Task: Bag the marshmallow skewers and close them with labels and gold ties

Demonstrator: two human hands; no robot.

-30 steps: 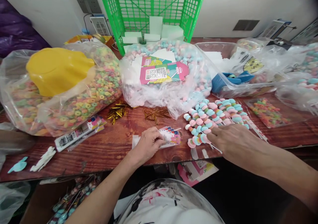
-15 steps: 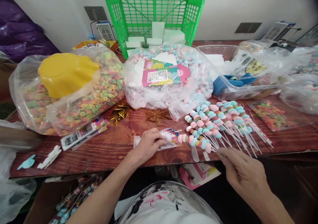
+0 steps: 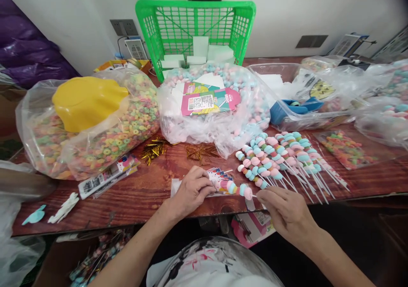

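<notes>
My right hand (image 3: pixel 288 212) pinches the white stick of a marshmallow skewer (image 3: pixel 235 188) strung with pink, blue and yellow pieces. Its far end points left and lies at the mouth of a printed plastic bag (image 3: pixel 219 175); how far it is inside I cannot tell. My left hand (image 3: pixel 194 189) is closed with thumb and fingers on that bag, which lies on a small stack of similar ones. Right of the bags lies a pile of finished-looking marshmallow skewers (image 3: pixel 270 153), sticks toward the table's front edge.
Gold twist ties (image 3: pixel 153 150) lie behind my left hand. A bag of ring candies (image 3: pixel 111 138) with a yellow bowl (image 3: pixel 89 102) stands left, a bag of marshmallows (image 3: pixel 255 121) in the middle. Behind are a green basket (image 3: pixel 196 9) and, right, a clear tub (image 3: pixel 314 119).
My right hand has moved left with the skewer, bringing its tip to the bag under my left hand. The view has tilted slightly.
</notes>
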